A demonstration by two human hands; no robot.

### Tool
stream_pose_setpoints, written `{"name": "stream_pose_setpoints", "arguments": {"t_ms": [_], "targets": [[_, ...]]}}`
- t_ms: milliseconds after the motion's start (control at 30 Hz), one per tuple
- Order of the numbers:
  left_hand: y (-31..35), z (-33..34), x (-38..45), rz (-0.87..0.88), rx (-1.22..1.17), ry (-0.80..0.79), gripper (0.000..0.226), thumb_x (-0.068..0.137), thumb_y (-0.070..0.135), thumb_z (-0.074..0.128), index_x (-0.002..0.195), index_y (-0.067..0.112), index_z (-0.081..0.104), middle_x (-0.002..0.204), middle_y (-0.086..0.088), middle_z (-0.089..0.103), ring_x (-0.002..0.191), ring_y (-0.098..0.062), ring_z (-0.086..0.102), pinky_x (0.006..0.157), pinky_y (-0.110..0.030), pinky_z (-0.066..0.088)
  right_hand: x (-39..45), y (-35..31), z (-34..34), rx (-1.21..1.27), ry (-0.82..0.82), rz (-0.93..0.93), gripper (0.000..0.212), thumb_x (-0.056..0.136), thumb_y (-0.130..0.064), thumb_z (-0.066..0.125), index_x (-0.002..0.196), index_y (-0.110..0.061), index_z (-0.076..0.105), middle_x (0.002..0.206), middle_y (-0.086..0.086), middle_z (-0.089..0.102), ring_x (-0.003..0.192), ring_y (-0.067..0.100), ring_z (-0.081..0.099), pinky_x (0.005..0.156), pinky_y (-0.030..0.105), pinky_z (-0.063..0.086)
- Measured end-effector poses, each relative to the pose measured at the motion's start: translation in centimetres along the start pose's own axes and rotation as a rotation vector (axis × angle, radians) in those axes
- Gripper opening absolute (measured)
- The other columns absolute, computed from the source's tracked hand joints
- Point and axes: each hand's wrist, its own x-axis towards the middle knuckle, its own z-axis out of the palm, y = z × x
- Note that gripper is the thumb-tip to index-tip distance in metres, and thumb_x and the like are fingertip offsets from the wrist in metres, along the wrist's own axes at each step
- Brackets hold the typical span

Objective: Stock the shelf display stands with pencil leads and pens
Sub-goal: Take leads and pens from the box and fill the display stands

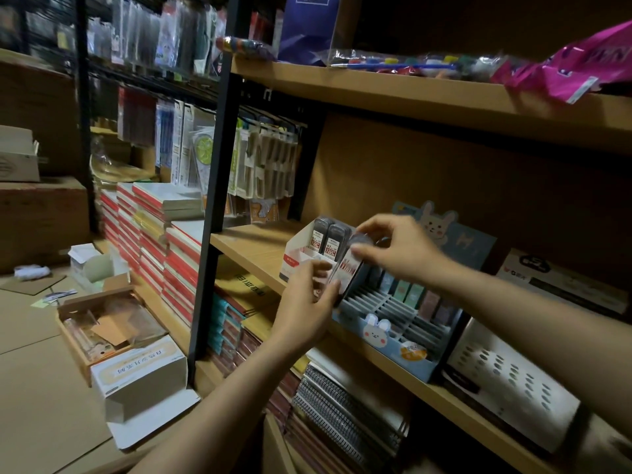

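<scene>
Forearms: both reach in from the near edge of the view toward the middle shelf [260, 249], bare to the wrist.
Left grip: the left hand [307, 302] curls round the low end of a pack of pencil leads [345, 271], thumb on its face, so it is grasping the pack.
Right grip: the right hand [393, 248] pinches the top corner of the same pack between thumb and fingertips; grasping too, not released.
Pack: tilted, its foot lower than its head, held just in front of the white display box [301, 254] and touching nothing else I can make out.
White box: just beyond the left grip, on the shelf; two dark lead cases [326, 239] stand upright in its back row, and the front part looks unfilled.
Step in hand: loading leads into the white box, I judge; the pack is at the mouth of it but not yet seated.
Next move: probably calls for righting the pack and sliding it down beside the two cases, the right grip steering the top while the left lets go below.
Blue rabbit stand [393, 323]: directly under the right grip, slotted, a few pastel items in its far rows, near slots bare.
Edges: the box wall lies close to the left grip; the shelf lip runs beneath both wrists.
Open room: free air above the box up to the next shelf, and bare board left of the box.
</scene>
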Motion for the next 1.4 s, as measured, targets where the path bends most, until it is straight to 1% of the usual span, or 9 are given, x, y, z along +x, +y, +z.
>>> {"name": "stream_pose_setpoints", "arguments": {"t_ms": [100,167,267,333,567,867,1200,1300,1400], "targets": [[-0.6,-0.9,0.7,0.194,0.256,0.082,0.037,0.094,0.029,0.056,0.130,0.022,0.048,0.139,0.002,0.038,0.128,-0.011,0.036,0.103,-0.027,0.039,2.5,0.3,-2.3,0.095,0.144,0.087,0.019,0.084,-0.018,0.074,0.102,-0.016,0.067,0.098,0.000,0.068,0.090,0.014,0.065,0.079,0.030,0.057],[-0.9,-1.4,1.2,0.263,0.367,0.033,0.046,0.094,0.033,0.056,0.138,0.024,0.044,0.148,0.002,0.031,0.137,-0.013,0.025,0.112,-0.031,0.030,4.1,0.7,-3.3,0.108,0.241,0.142,0.019,0.085,-0.017,0.073,0.102,-0.016,0.065,0.100,0.001,0.067,0.088,0.014,0.063,0.067,0.020,0.052],[-1.4,-1.3,1.7,0.275,0.547,-0.096,0.054,0.096,0.045,0.048,0.147,0.033,0.031,0.160,0.005,0.015,0.148,-0.013,0.006,0.121,-0.042,0.016,5.6,1.2,-3.0,-0.011,0.281,0.181,0.020,0.086,-0.019,0.072,0.104,-0.016,0.064,0.096,-0.001,0.063,0.085,0.013,0.059,0.056,0.013,0.040],[-2.0,-1.0,1.9,0.243,0.649,-0.148,0.057,0.096,0.050,0.043,0.149,0.039,0.022,0.162,0.007,0.007,0.149,-0.013,-0.003,0.122,-0.043,0.010,6.0,1.4,-2.1,-0.109,0.288,0.159,0.018,0.085,-0.020,0.073,0.101,-0.016,0.066,0.094,-0.002,0.064,0.086,0.014,0.060,0.060,0.017,0.044],[-3.6,-0.7,1.9,0.248,0.688,-0.152,0.061,0.095,0.048,0.048,0.148,0.043,0.019,0.161,0.007,0.004,0.149,-0.019,0.000,0.118,-0.039,0.011,6.7,2.0,0.8,-0.294,0.232,0.052,0.013,0.080,-0.016,0.077,0.088,-0.020,0.067,0.089,-0.002,0.066,0.075,0.010,0.060,0.056,0.018,0.049],[-3.9,-0.2,1.8,0.244,0.621,-0.122,0.063,0.093,0.043,0.055,0.146,0.043,0.021,0.160,0.008,0.006,0.148,-0.020,0.004,0.117,-0.041,0.019,7.6,3.1,2.2,-0.403,0.071,0.137,0.013,0.077,-0.024,0.081,0.087,-0.018,0.075,0.084,-0.003,0.070,0.069,0.004,0.059,0.055,0.019,0.049],[-3.8,-0.5,1.5,0.230,0.613,-0.238,0.072,0.095,0.038,0.053,0.152,0.039,0.008,0.161,0.008,-0.014,0.148,-0.018,-0.010,0.122,-0.042,0.011,6.6,4.0,4.0,-0.512,0.210,0.136,0.011,0.084,-0.024,0.074,0.094,-0.019,0.074,0.099,0.004,0.069,0.087,0.022,0.065,0.072,0.041,0.059],[-3.5,-0.7,1.3,0.236,0.630,-0.285,0.077,0.096,0.037,0.053,0.153,0.038,0.001,0.160,0.006,-0.022,0.147,-0.016,-0.017,0.120,-0.035,0.002,6.0,3.5,3.7,-0.608,0.171,0.112,0.015,0.091,-0.029,0.064,0.095,-0.020,0.076,0.101,0.005,0.066,0.087,0.024,0.065,0.071,0.040,0.059],[-3.1,-1.0,0.9,0.250,0.629,-0.313,0.081,0.095,0.032,0.056,0.154,0.036,0.000,0.159,0.006,-0.022,0.147,-0.014,-0.014,0.118,-0.030,0.004,4.9,2.9,3.2,-0.607,0.102,0.080,0.027,0.095,-0.033,0.056,0.112,-0.020,0.071,0.115,0.007,0.055,0.106,0.028,0.057,0.085,0.042,0.053]]}}
